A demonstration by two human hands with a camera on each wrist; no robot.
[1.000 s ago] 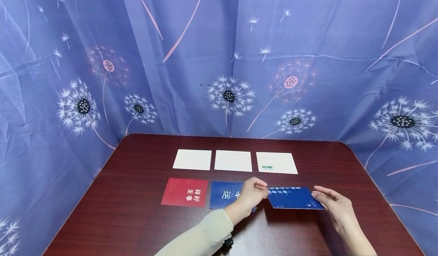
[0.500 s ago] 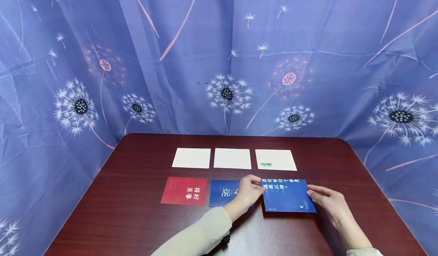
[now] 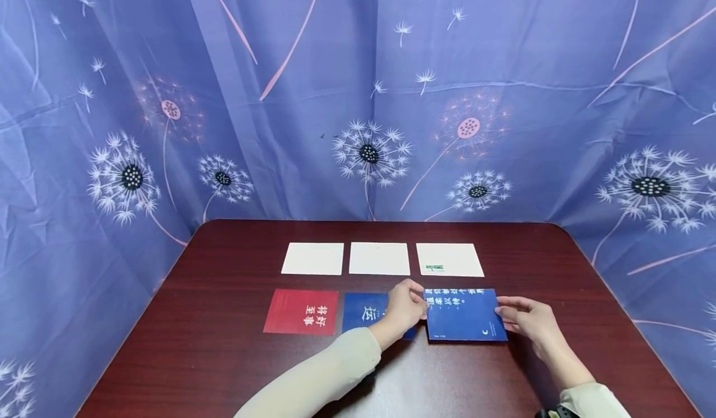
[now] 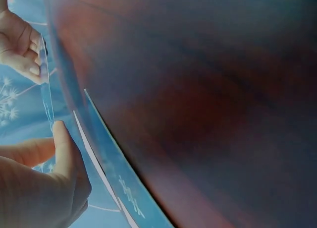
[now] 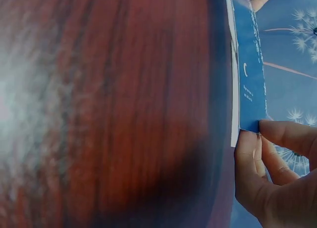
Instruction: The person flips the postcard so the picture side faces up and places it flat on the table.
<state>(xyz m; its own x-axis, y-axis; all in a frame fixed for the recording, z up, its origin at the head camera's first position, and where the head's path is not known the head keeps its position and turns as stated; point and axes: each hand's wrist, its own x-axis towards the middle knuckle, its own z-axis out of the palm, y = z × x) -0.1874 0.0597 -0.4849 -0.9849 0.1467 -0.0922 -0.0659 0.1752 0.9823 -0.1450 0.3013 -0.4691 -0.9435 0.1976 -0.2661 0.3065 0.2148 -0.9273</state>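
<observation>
A blue postcard (image 3: 465, 315) with white lettering and a small crescent moon is held between both hands, just above the table. Its left edge is pinched by my left hand (image 3: 404, 307), whose forearm crosses in front of another blue postcard (image 3: 360, 312). My right hand (image 3: 531, 322) pinches the right edge between thumb and fingers. In the right wrist view the held card (image 5: 252, 74) appears nearly edge-on. That second blue postcard lies flat, its right part hidden by my left hand. A red postcard (image 3: 291, 312) lies to its left.
Three white cards lie in a row behind: a left one (image 3: 312, 258), a middle one (image 3: 380, 258) and a right one (image 3: 449, 260) with a small green picture. The dark red wooden table (image 3: 212, 356) meets a blue dandelion-patterned curtain (image 3: 302, 176).
The held blue postcard has come left and lower, its face turning more toward the head camera. Both hands moved left with it. The flat cards have stayed where they lay.
</observation>
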